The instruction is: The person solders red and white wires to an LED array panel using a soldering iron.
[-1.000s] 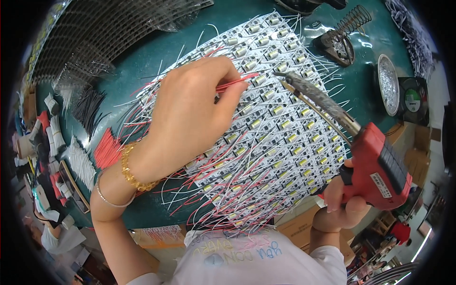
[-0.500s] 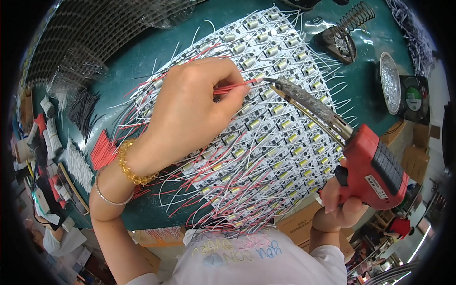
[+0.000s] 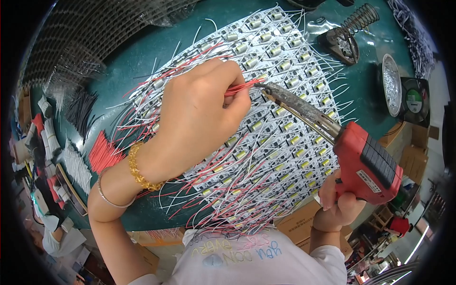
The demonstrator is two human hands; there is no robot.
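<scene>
A bundle of red wires [image 3: 237,89] is pinched between the thumb and fingers of my left hand [image 3: 202,107], over the upper middle of a white circuit board panel [image 3: 292,102]. Rows of small yellowish cylindrical parts cover the panel, with red and white wires trailing from many of them. In my right hand [image 3: 339,204] is a red pistol-shaped soldering gun [image 3: 365,164], gripped by its handle. Its dark tip points left and meets the ends of the red wires; whether they touch cannot be made out.
Cut red wires [image 3: 103,152], white wires [image 3: 77,166] and black wires [image 3: 81,111] lie in piles at left. Far right stand an iron stand with a coiled spring [image 3: 358,21], a metal dish [image 3: 392,85] and a black spool [image 3: 415,99]. Dark mesh sheets [image 3: 95,33] cover the far left.
The soldering gun has shifted slightly left and down. My left hand has turned a little, and its red wires now reach nearer the gun's tip.
</scene>
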